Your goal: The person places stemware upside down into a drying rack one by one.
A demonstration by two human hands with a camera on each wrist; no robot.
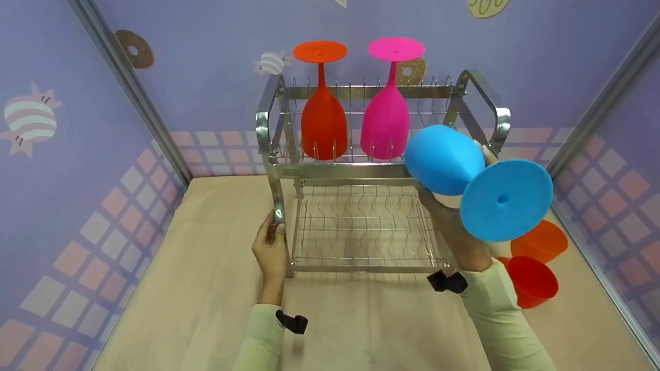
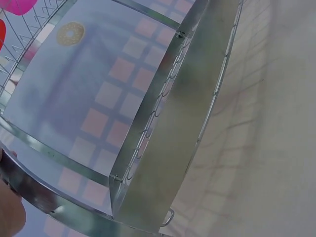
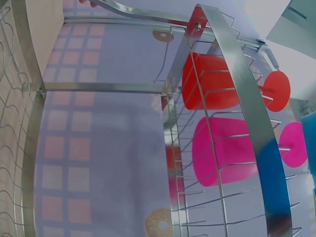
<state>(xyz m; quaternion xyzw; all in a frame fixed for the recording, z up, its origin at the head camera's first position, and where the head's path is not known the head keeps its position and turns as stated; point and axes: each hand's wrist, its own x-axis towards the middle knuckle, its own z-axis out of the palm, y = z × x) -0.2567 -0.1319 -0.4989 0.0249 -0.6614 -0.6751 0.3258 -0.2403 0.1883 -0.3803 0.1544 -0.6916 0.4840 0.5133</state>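
In the head view a blue plastic goblet (image 1: 444,159) is tilted, its foot toward the camera and its bowl at the rack's upper right. My right hand (image 1: 456,234) holds it from behind and below, with most fingers hidden. My left hand (image 1: 271,253) grips the left upright of the two-tier metal dish rack (image 1: 356,171); the thumb side shows at the edge of the left wrist view. On the upper tier a red-orange goblet (image 1: 324,123) and a pink goblet (image 1: 384,123) stand upside down. The right wrist view catches only the blue goblet's edge (image 3: 310,143).
Right of the rack, an orange cup (image 1: 541,241) and a red cup (image 1: 533,283) stand on the beige tabletop (image 1: 356,330), partly behind my right arm. The lower wire tier (image 1: 361,229) holds nothing visible. Patterned purple walls (image 1: 206,77) enclose the back and sides.
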